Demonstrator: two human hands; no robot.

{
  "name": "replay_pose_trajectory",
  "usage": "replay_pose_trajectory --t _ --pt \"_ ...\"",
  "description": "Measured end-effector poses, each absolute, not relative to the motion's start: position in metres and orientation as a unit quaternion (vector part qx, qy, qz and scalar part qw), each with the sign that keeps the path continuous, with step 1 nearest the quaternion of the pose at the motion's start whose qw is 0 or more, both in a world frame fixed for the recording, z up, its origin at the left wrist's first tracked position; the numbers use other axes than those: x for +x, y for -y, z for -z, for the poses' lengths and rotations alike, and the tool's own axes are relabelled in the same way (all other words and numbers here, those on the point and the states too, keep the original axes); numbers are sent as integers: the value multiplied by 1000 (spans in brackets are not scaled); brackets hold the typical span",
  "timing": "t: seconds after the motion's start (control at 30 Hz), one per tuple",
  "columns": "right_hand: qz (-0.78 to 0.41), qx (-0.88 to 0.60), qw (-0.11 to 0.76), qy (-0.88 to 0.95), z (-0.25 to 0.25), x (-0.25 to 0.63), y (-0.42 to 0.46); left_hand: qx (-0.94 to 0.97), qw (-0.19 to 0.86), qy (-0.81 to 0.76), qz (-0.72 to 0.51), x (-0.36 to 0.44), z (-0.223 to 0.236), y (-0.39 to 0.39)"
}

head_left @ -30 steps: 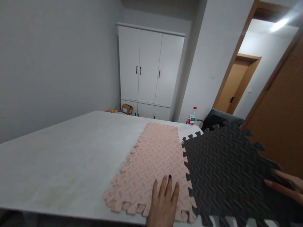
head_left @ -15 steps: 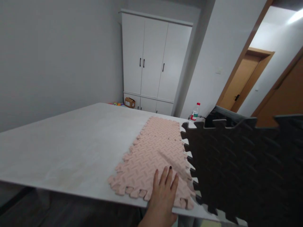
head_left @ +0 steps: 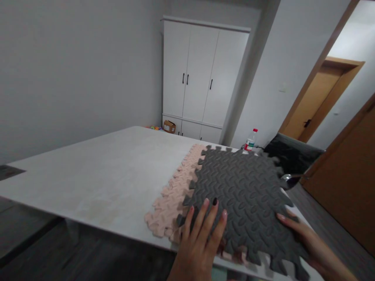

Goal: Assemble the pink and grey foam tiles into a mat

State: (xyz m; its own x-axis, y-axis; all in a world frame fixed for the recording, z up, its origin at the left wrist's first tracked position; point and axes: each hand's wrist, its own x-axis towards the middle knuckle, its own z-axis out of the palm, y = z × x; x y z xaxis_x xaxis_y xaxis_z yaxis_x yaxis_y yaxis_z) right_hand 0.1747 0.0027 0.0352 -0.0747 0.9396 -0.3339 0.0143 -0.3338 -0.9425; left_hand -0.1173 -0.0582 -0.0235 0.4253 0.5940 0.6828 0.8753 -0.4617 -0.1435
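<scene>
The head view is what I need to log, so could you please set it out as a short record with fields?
left hand: spread on the near left part of the dark mat, fingers apart
right hand: at the dark mat's right edge, fingertips on its upper face
left hand point
right hand point
dark mat: textured, toothed edges, overlapping the pink mat
pink mat: a strip shows along the dark mat's left side
surface: white table
beyond: red-capped bottle, upright; white cupboard, doors shut; cardboard box

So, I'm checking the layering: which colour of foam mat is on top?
The dark grey mat, with fingers of the left hand and right hand on it; it partly covers the pink matting.
</scene>
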Motion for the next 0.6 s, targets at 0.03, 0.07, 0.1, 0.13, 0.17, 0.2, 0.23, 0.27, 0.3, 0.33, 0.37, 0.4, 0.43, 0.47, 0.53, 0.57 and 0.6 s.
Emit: replay_pose_trajectory --t 0.03,0.07,0.1,0.13,0.17,0.2,0.23,0.27,0.3,0.33,0.37,0.4,0.43,0.47,0.53,0.57,0.6 --pt "-607 -548 358 450 -22 156 -12 -815 241 461 254 -118 29 55" --pt "-600 -550 321 485 -10 143 -22 -823 227 469 225 -119 36 52" --pt "-578 -557 282 526 1 134 -33 -829 207 481 197 -119 44 49" --pt "-544 -570 241 567 10 131 -45 -832 186 493 172 -119 51 46" --pt "-499 -589 201 603 16 132 -58 -834 169 503 153 -119 58 44" --pt "-449 -610 164 632 21 137 -74 -835 154 509 138 -119 63 42" --pt "-398 -632 134 652 24 144 -90 -838 144 510 128 -120 66 40" --pt "-350 -650 115 665 25 150 -109 -842 137 508 122 -120 68 39" --pt "-314 -664 115 669 25 155 -128 -845 135 504 120 -121 69 38" --pt "-305 -669 135 665 25 157 -147 -846 138 500 123 -121 70 37" --pt "-320 -667 169 651 24 156 -165 -846 146 496 131 -122 70 37" --pt "-352 -664 204 628 24 151 -183 -843 158 494 141 -123 71 36" --pt "-384 -660 230 604 24 144 -200 -839 176 492 151 -124 73 35" --pt "-407 -657 247 584 25 134 -214 -835 194 490 160 -124 75 34" --pt "-433 -655 264 561 28 113 -239 -826 227 486 171 -126 80 32" --pt "-439 -653 269 555 29 103 -248 -824 239 484 174 -126 82 30" --pt "-448 -651 275 548 30 94 -256 -822 249 481 176 -127 84 29"
